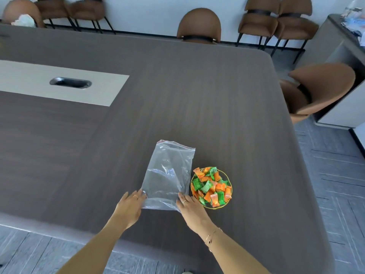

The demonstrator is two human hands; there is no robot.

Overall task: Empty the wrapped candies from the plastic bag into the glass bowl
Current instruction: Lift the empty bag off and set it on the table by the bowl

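A single head-worn camera looks forward and down, close over the table (197, 95) edge.

Brown chairs (198, 26) ring a dark table (177, 95).

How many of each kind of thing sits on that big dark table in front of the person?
Clear plastic zip bag, flat and empty: 1
Round glass bowl heaped with orange and green wrapped candies: 1
Hands resting on the bag's near corners, left hand and right hand: 2
Total: 4
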